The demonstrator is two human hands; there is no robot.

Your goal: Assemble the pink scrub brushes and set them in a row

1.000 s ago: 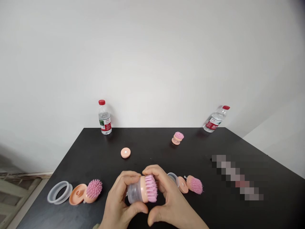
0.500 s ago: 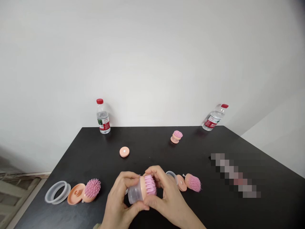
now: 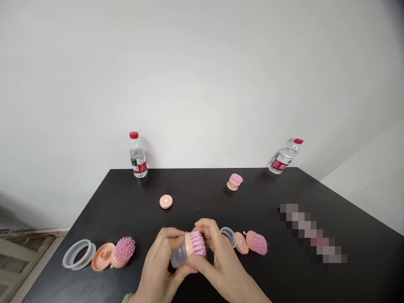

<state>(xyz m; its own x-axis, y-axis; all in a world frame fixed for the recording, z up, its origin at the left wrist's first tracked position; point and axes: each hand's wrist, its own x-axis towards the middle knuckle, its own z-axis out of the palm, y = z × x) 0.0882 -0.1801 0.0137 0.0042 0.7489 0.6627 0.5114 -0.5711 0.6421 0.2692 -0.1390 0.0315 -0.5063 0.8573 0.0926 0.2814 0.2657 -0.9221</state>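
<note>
Pink-bristled brush head [image 3: 196, 244] and clear cup [image 3: 178, 256], held low above the desk [image 3: 284, 269] between left hand [image 3: 158, 269] and right hand [image 3: 221, 269], fingers pinching both: best kept square while twisting, gripping firmly, sparing bristles.

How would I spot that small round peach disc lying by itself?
Start at the upright water bottle at the black table's far left edge. Come toward the hands; the peach disc lies flat there alone. Unlike the brushes, it has no pink bristles, only a white centre dot.
</note>
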